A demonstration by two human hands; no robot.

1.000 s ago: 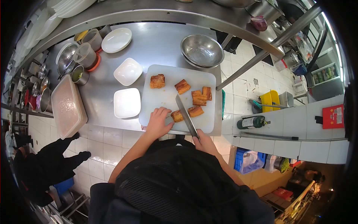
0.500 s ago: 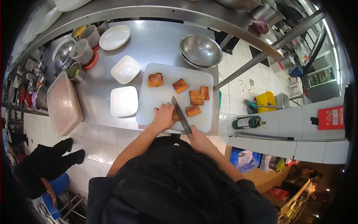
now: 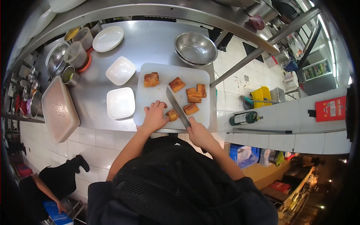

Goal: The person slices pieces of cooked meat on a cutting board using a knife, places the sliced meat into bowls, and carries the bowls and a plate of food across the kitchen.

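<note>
My right hand [image 3: 197, 132] is wrapped round the handle of a long knife [image 3: 176, 105], whose blade points up and left over the white cutting board [image 3: 141, 88]. My left hand [image 3: 154, 116] rests at the board's lower left part, fingers apart, its thumb beside a small browned meat piece [image 3: 172, 115] left of the blade. Another piece [image 3: 191, 109] lies just right of the blade. Farther up are a thick chunk [image 3: 151, 79], a piece [image 3: 176, 84] near the middle, and two touching pieces [image 3: 194, 95] at the right.
Left of the board are two white square bowls [image 3: 120, 103] [image 3: 121, 70] and a round plate [image 3: 108, 39]. Metal bowls [image 3: 195, 48] sit behind it. A lidded tub [image 3: 60, 109] is at the far left. A co-worker [image 3: 56, 182] bends at the lower left with a blue box [image 3: 57, 212].
The fingers of my left hand have spread and moved back from the meat by the blade. The view has shifted slightly. The co-worker has bent over with an arm stretched to the blue box.
</note>
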